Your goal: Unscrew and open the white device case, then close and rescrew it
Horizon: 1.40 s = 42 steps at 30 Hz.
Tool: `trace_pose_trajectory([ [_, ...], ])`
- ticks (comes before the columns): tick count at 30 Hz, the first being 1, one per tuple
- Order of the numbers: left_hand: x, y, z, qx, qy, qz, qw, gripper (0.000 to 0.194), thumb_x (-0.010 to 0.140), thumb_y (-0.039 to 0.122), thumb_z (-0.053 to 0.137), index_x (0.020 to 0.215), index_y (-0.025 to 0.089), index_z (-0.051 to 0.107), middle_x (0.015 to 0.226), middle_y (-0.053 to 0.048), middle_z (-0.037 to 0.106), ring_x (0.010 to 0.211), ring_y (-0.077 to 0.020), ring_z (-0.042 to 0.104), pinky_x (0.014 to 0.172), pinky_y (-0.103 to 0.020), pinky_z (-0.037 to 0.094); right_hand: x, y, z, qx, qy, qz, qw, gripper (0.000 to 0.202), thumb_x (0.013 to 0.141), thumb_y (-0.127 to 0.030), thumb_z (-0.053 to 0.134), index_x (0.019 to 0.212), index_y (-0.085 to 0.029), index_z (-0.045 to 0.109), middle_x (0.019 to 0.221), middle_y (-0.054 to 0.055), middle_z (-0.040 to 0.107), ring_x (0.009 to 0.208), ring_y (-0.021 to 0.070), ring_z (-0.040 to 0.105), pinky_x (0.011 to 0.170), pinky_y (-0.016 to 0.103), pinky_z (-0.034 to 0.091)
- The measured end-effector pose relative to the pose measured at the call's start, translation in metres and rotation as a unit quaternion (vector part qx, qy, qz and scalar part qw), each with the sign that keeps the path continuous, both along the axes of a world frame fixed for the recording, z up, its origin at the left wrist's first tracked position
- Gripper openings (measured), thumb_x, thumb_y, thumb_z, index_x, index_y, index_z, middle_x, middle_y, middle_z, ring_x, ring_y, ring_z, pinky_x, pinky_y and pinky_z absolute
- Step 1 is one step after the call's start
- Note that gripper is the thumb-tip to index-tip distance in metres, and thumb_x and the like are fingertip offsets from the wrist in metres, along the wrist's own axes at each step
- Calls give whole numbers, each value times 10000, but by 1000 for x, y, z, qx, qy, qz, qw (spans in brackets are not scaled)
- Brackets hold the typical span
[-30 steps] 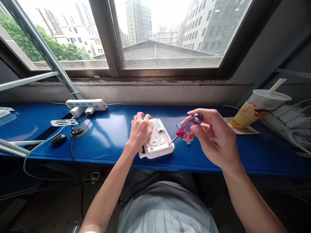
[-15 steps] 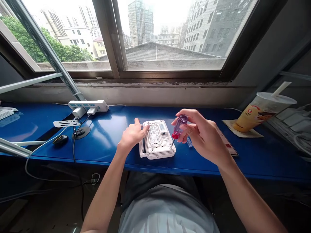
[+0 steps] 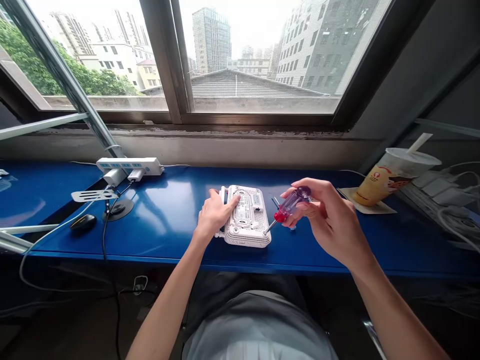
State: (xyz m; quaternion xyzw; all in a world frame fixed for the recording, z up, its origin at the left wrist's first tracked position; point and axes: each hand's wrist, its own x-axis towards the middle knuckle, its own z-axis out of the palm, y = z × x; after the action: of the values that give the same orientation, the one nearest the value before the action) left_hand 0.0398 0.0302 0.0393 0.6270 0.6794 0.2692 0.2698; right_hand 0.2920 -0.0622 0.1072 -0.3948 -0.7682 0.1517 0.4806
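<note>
A white router-like device lies on the blue desk with its vented, labelled face up. My left hand grips its left edge, the thumb resting on the upper face. In my right hand is a screwdriver with a clear purple handle and red collar. The screwdriver leans to the right, its tip at the device's lower right corner. Whether a screw sits under the tip is too small to tell. Just behind the screwdriver, a thin metal shaft shows, partly hidden by my right hand.
On the left are a white power strip with plugs, a black mouse and cables. A drink cup stands on a napkin at the right, near white adapters. The blue desk runs below a window.
The screwdriver has tilted further right, and my right hand has shifted right with it. My left hand now wraps more around the device's left side. The view has also shifted slightly.
</note>
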Motion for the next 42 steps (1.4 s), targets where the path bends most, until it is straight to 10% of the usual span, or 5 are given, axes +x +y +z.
trace_pose_trajectory([
  [8,-2,-2,6,145,-145,93,974,866,854,621,818,1464,173,397,1184,-147,758,1048,-322,774,907,-408,592,-8,-11,-13,103,-32,-14,994,275,1083,-140,584,1320,-278,563,1144,65,793,799,173,829,683,249,674],
  [16,-7,3,0,20,-436,-13,900,721,726,361,990,1300,166,599,1324,-171,748,1196,-330,750,1018,-469,636,-9,-9,-18,118,-64,43,990,275,1070,-132,599,1312,-254,554,1190,94,769,878,190,822,714,261,689],
  [24,-7,1,-1,-50,-496,-16,867,899,641,364,1048,1381,222,559,1339,-160,750,1234,-385,734,1032,-584,631,-8,-6,-11,38,0,61,997,223,1032,-215,717,1185,-261,561,1175,63,778,881,192,832,724,271,713],
  [35,-8,1,-5,-49,-502,-45,863,810,619,278,1052,1325,207,659,1325,-147,764,1228,-379,738,1068,-575,620,-7,-9,-8,164,-119,47,978,214,975,-167,786,1161,-216,692,1005,61,711,752,152,726,610,237,608],
  [42,-12,1,-7,-69,-515,-61,852,869,629,266,1047,1379,228,607,1324,-149,761,1240,-382,734,1081,-597,607,11,-8,14,-60,-82,212,972,249,1023,-158,701,1260,-228,737,1435,122,676,857,155,816,774,257,705],
])
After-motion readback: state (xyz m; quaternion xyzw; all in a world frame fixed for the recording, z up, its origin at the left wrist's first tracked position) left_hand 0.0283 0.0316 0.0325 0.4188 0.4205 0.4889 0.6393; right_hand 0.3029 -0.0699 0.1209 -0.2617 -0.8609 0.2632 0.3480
